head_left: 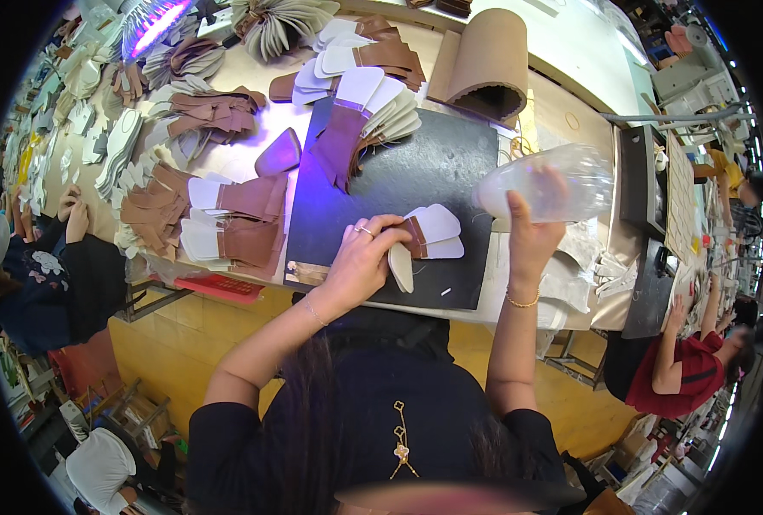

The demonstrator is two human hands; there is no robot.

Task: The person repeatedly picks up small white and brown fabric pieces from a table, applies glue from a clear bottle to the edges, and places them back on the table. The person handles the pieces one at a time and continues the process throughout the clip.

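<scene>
My right hand [536, 236] is wrapped round a clear plastic bottle [579, 180], tilted on its side with its narrow end toward the left, over the right edge of a black mat [459, 159]. Low over the mat, my left hand [360, 262] is closed on small brown-and-white leather pieces [437, 225]. Their rounded white ends fan out to the right of its fingers. A pale rounded piece [401, 268] hangs from under the same fingers. Farther up the mat lies a fanned stack of similar pieces [347, 137], beside a dark wedge-shaped block [279, 153].
Bundles of brown and white pieces [248, 215] cover the table to the left. At the back stands a brown arched form [489, 64]. A purple-lit lamp [154, 26] hangs at far left. Other people work at both sides, one in a red shirt [677, 369] at right.
</scene>
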